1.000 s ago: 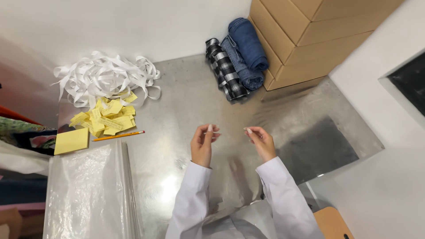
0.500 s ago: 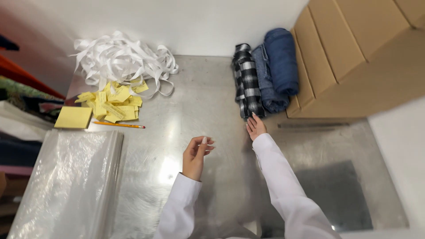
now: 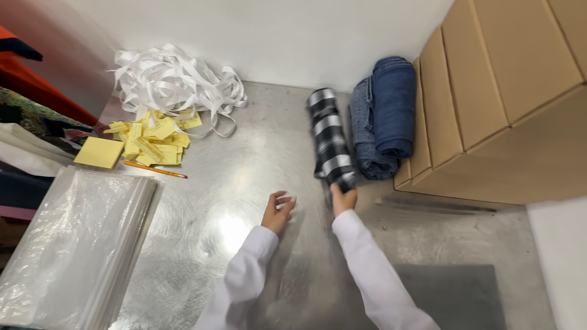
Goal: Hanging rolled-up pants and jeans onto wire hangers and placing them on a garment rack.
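My right hand (image 3: 342,198) grips the near end of a rolled black-and-white checked cloth (image 3: 328,138), which lies lengthwise on the metal table (image 3: 244,183). My left hand (image 3: 278,211) hovers over the table just left of it, fingers loosely curled and apart, holding nothing that I can see. Both arms wear white sleeves. Two rolled blue denim pieces (image 3: 385,116) lie right beside the checked roll, against stacked cardboard boxes (image 3: 489,104).
A heap of white strips (image 3: 174,82) sits at the back left. Yellow paper slips (image 3: 153,137), a yellow note pad (image 3: 99,152) and a pencil (image 3: 154,169) lie in front of it. A stack of clear plastic bags (image 3: 73,244) covers the near left.
My right hand has reached forward and taken hold of the checked roll's near end, pulling it away from the denim. My left hand stays over the table. The view has shifted left.
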